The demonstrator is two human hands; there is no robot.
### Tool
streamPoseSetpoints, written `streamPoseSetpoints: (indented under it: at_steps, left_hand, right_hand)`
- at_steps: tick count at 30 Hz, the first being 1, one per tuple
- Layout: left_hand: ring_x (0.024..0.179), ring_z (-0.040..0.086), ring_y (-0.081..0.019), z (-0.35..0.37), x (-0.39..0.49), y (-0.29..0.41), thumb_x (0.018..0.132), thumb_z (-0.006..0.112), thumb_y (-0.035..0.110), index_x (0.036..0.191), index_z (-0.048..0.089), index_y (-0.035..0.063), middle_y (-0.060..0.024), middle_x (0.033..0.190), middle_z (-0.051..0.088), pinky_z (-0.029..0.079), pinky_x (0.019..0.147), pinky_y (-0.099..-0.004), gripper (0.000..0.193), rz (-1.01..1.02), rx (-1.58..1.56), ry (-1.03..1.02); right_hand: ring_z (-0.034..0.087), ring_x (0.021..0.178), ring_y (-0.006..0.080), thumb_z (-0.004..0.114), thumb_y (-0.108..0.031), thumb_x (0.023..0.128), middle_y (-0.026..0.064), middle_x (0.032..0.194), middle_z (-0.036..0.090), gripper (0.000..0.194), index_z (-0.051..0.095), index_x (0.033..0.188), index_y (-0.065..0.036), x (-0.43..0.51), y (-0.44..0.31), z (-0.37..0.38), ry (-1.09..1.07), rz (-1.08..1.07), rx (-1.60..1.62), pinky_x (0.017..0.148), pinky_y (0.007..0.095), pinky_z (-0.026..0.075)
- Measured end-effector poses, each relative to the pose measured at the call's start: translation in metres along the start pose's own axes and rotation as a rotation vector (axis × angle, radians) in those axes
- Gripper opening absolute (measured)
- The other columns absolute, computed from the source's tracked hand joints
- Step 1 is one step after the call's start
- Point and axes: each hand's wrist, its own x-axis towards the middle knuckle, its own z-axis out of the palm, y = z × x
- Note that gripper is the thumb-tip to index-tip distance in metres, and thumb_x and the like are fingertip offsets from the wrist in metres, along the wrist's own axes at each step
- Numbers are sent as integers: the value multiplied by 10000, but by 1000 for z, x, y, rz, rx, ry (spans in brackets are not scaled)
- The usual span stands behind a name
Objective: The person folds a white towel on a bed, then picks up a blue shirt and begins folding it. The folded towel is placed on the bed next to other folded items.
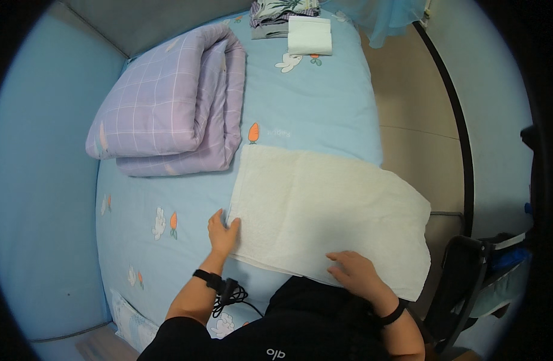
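A cream-white towel lies spread out before me on a light blue bed sheet printed with rabbits and carrots. Its right part reaches past the bed's edge. My left hand is at the towel's left edge, fingers apart, with the thumb over the border; nothing is gripped. Over the near right part of the towel is my right hand, its fingers loosely spread and holding nothing. Whether the right fingertips touch the cloth I cannot tell.
A folded purple checked quilt rests at the left. Folded clothes and a smaller folded white cloth are at the far end. A coiled black cable lies near my left wrist. To the right stand a black-framed folding chair and the wall.
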Motion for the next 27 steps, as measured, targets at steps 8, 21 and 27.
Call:
streamPoseSetpoints:
  at_steps: [8, 21, 27]
  left_hand:
    - [1132, 543, -236, -66, 14, 53, 857, 625, 159, 1384, 359, -16, -152, 1275, 541, 420, 968, -338, 615, -296, -652, -612]
    - [1308, 392, -330, -66, -19, 244, 877, 575, 226, 1465, 205, 13, -245, 1405, 398, 307, 1065, -363, 727, 543, -461, -1056]
    - [1124, 532, -346, 25, -39, 268, 927, 499, 397, 1468, 209, 30, -251, 1199, 556, 398, 954, -351, 715, 578, 53, -1347]
  right_hand:
    - [596, 911, 296, 587, -291, 881, 108, 986, 643, 303, 623, 1113, -99, -3, 0, 16, -87, -36, -94, 776, 394, 490]
    - [592, 891, 304, 541, -263, 913, 134, 995, 617, 301, 596, 1142, -75, -28, 17, -3, 47, 106, 233, 773, 375, 482]
    - [594, 893, 290, 532, -241, 909, 109, 1009, 631, 244, 618, 1067, -76, -44, 19, -27, -84, 167, 165, 768, 365, 477]
